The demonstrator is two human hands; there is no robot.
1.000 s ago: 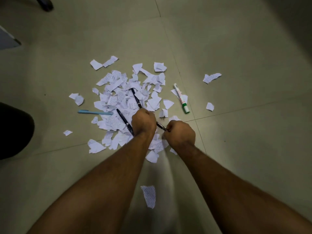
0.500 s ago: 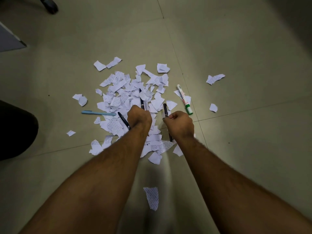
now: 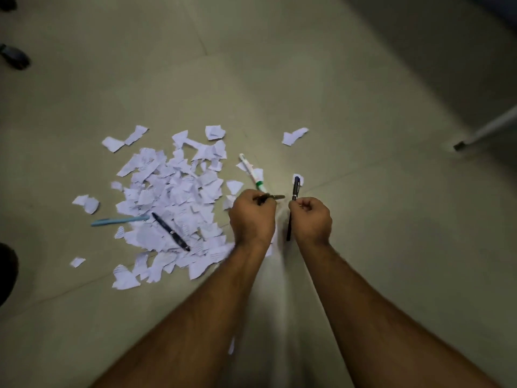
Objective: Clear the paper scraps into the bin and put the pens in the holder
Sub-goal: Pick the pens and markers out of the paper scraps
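Torn white paper scraps (image 3: pixel 170 197) lie in a heap on the tiled floor. My left hand (image 3: pixel 251 219) grips a dark pen (image 3: pixel 272 197) whose tip pokes out to the right. My right hand (image 3: pixel 312 219) holds another dark pen (image 3: pixel 295 184) upright, lifted off the floor. A black pen (image 3: pixel 171 232) lies on the heap. A light blue pen (image 3: pixel 120 220) lies at the heap's left edge. A white marker with a green cap (image 3: pixel 253 172) lies just beyond my left hand. No bin or holder is in view.
Stray scraps lie apart from the heap: one at the upper right (image 3: pixel 293 135), one at the lower left (image 3: pixel 77 261). A white furniture leg (image 3: pixel 486 130) stands at the far right. Dark objects (image 3: pixel 14 56) sit at the left edge.
Both hands have come up off the heap, each with a dark pen. The view has swung right, so the heap now sits to the left of my hands.
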